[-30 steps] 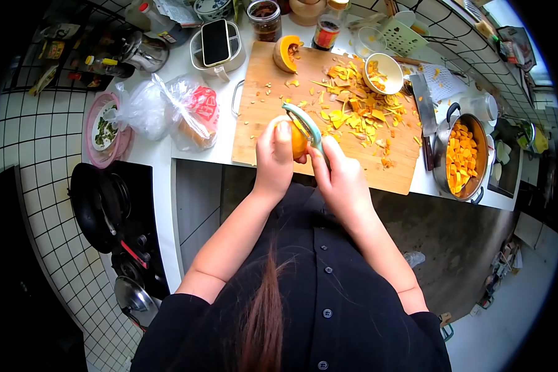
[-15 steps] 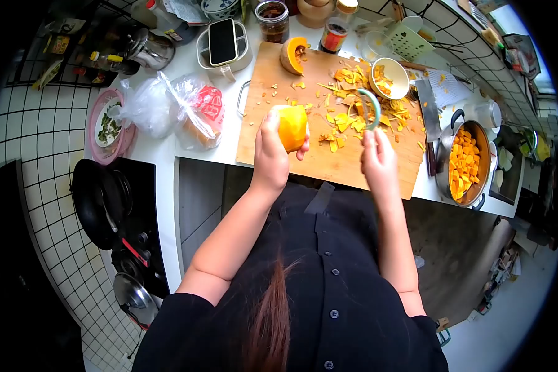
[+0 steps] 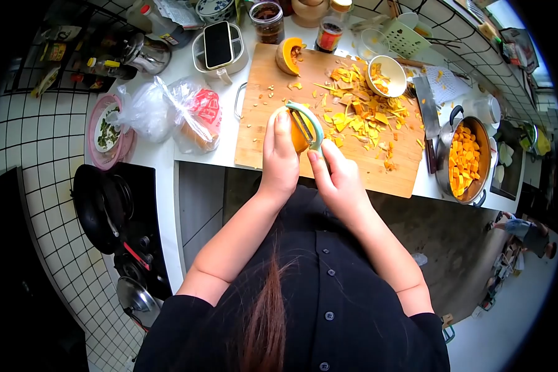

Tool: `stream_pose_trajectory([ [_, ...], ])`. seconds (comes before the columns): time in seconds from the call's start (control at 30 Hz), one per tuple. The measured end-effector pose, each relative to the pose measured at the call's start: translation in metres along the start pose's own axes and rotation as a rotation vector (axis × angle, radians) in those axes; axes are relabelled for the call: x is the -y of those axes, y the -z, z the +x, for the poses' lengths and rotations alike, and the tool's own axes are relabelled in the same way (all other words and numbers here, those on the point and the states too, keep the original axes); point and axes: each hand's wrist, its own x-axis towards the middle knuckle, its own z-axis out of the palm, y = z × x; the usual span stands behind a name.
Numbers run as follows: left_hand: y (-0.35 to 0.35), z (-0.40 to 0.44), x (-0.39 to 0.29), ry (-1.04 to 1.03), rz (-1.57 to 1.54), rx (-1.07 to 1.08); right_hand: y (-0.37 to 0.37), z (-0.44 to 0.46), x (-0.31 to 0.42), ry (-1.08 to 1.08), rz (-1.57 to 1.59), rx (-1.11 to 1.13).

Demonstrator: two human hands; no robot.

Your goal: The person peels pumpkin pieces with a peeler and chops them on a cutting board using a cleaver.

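Observation:
My left hand is wrapped round a piece of pumpkin, held over the front edge of the wooden cutting board. In my right hand is a pale green peeler, its blade lying against the pumpkin's orange side. Fingers and peeler hide much of the piece. Orange and yellow peelings are scattered across the board to the right. At the board's back edge stands an unpeeled pumpkin wedge with seeds showing. A cream bowl with orange scraps sits among the peelings.
To the right lie a cleaver and a steel pot of cut pumpkin cubes. Plastic bags, a pink basin and a phone on a container are at left. A person is at the far right.
My right hand has brought the peeler leftward from above the peelings onto the pumpkin piece. More peel lies near the board's right front. A person has come into view at far right.

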Motion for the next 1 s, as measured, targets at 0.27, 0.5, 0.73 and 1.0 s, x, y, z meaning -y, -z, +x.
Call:
stream_pose_trajectory([
  [0.27,0.002,0.000,0.007,-0.032,0.096,-0.169,-0.007,0.002,-0.001,-0.033,-0.088,-0.034],
  [0.5,0.007,0.003,0.017,0.053,0.043,-0.144,-0.005,0.008,-0.016,0.006,-0.253,-0.070],
  [0.73,0.008,0.008,0.023,0.068,-0.022,-0.164,-0.006,0.013,-0.023,0.013,-0.341,-0.071],
  [1.0,0.016,0.012,0.040,0.110,-0.081,-0.201,-0.009,0.014,-0.030,0.014,-0.490,-0.069],
])
